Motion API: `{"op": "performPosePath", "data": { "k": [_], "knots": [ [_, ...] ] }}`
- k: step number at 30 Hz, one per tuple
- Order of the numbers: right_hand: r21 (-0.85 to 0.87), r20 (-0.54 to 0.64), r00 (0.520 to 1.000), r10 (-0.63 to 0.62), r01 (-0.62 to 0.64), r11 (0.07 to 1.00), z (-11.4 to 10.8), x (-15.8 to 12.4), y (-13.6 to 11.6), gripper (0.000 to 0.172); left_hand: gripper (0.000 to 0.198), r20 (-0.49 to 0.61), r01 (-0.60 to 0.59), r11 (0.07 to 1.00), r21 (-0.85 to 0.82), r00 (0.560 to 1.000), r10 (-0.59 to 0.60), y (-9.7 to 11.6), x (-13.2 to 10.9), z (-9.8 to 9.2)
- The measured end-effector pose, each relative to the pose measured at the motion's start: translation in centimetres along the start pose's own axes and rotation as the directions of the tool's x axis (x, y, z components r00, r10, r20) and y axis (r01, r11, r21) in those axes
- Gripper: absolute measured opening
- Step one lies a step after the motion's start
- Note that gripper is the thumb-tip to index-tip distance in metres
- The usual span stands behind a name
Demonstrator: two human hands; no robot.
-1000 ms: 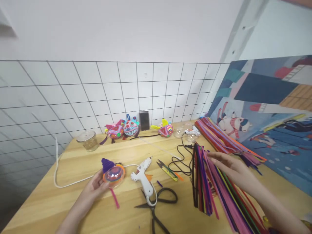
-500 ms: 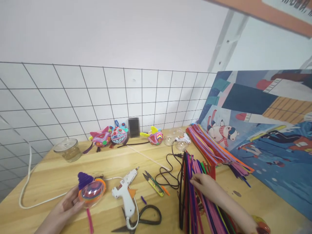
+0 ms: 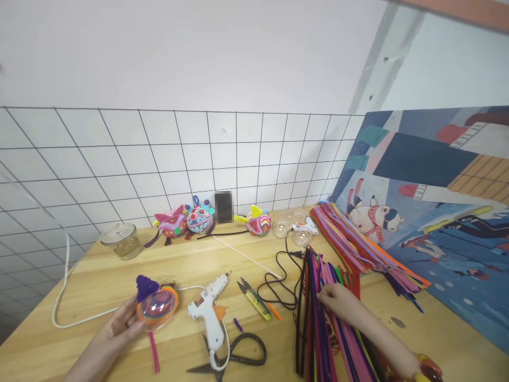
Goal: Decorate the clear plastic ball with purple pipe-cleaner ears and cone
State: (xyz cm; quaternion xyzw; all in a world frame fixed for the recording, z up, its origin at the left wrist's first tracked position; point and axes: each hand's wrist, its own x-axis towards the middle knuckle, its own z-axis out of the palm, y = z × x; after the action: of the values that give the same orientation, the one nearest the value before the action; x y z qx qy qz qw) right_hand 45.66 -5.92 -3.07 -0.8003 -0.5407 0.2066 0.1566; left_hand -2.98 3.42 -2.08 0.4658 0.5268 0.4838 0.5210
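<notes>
My left hand (image 3: 123, 324) is closed around the edge of a clear plastic ball (image 3: 158, 309). Orange and other coloured pipe cleaners ring the ball, and a purple fin-shaped piece (image 3: 147, 287) stands at its upper left. Below the ball, a short pink pipe cleaner (image 3: 154, 353) lies on the table. My right hand (image 3: 338, 301) rests over a loose bundle of pipe cleaners (image 3: 314, 323) in many colours. Its thumb and fingers are pinched together at a purple strand; the exact grip is partly hidden.
Between my hands lie a white glue gun (image 3: 212, 313), black scissors (image 3: 248, 350) and yellow-green thread snips (image 3: 256, 302). Decorated fish (image 3: 173, 224), clear balls (image 3: 281, 229) and a lidded glass jar (image 3: 123, 244) stand at the back. More pipe cleaners (image 3: 350, 239) lie before a picture board (image 3: 421, 212).
The view has turned slightly left, so everything sits a little farther right in the picture. Both hands keep their places at the ball and the pipe cleaners.
</notes>
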Motion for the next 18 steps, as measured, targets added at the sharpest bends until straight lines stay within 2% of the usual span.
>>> {"op": "performPosePath", "data": {
  "k": [5, 9, 15, 18],
  "knots": [
    [0.087, -0.015, 0.999, 0.037, -0.036, 0.996, 0.5, -0.2, -0.2, 0.028, 0.074, 0.010, 0.012, 1.000, 0.023, 1.000, -0.012, -0.8, 0.9, -1.4],
    [0.182, -0.016, 0.997, 0.076, -0.071, 0.981, 0.7, -0.3, -0.2, 0.026, 0.069, 0.075, 0.092, 0.996, 0.007, 0.993, -0.092, -0.8, 1.5, -2.2],
    [0.312, -0.028, 0.993, 0.115, -0.101, 0.945, -0.2, -1.3, 0.1, 0.022, 0.065, 0.049, -0.019, 1.000, 0.020, 0.999, 0.018, -1.0, 1.2, -1.4],
    [0.362, -0.045, 0.993, 0.107, -0.083, 0.928, -1.0, -2.2, 0.1, 0.022, 0.064, 0.046, -0.024, 0.999, 0.028, 0.999, 0.023, -1.0, 1.1, -1.1]
  ]
}}
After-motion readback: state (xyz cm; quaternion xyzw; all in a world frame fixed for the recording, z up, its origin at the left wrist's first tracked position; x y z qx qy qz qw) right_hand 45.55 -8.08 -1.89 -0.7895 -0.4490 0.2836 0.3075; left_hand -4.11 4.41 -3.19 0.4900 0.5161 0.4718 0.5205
